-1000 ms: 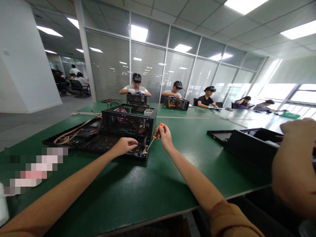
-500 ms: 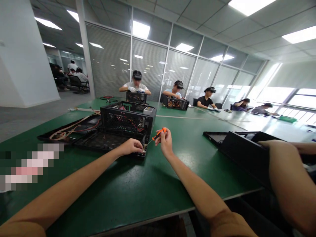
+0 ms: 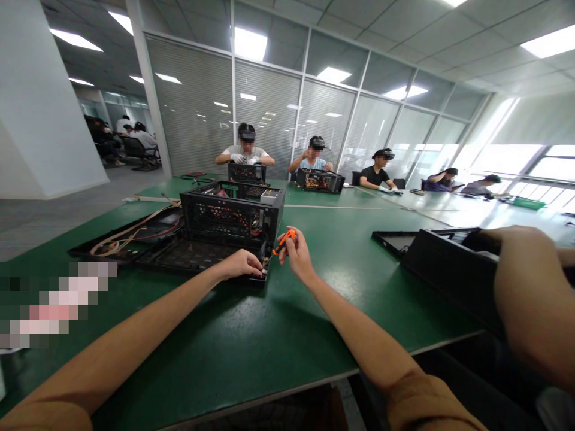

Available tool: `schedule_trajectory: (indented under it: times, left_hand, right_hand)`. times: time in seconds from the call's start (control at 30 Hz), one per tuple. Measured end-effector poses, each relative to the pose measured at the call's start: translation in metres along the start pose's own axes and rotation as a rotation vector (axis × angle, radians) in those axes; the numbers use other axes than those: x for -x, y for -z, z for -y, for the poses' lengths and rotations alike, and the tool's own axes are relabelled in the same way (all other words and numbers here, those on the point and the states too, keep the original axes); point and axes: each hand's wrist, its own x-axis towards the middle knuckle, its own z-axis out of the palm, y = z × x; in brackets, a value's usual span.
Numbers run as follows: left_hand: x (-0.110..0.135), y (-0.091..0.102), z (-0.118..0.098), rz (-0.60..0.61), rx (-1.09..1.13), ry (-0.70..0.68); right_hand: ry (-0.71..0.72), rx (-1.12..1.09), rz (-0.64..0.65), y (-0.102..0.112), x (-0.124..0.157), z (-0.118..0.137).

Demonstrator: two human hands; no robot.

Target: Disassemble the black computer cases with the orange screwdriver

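A black open computer case with wiring inside stands on the green table. Its flat side panel lies in front of it. My right hand is closed round a small orange-handled screwdriver, its tip pointing down-left at the panel's front right corner. My left hand rests at that same corner, fingers pinched together beside the screwdriver tip; what they pinch is too small to make out.
Another black case lies at the right with a co-worker's arm on it. Loose cables trail to the left of my case. Several people work on cases at the table's far side.
My left hand has slid right to the panel's corner. The screwdriver has dropped and tilted so its tip meets the left fingers. The co-worker's arm has shifted on the right case.
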Motion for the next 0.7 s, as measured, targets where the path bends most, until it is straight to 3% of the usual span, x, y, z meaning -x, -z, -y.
schedule_trajectory:
  times: [0.33,0.7]
  left_hand:
    - [0.005,0.000,-0.005,0.032,-0.026,-0.018]
    - [0.007,0.000,-0.007,0.066,0.001,-0.053]
  right_hand:
    - [0.020,0.017,0.083,-0.011,0.004,0.004]
    - [0.051,0.091,0.048,-0.012,0.006,0.004]
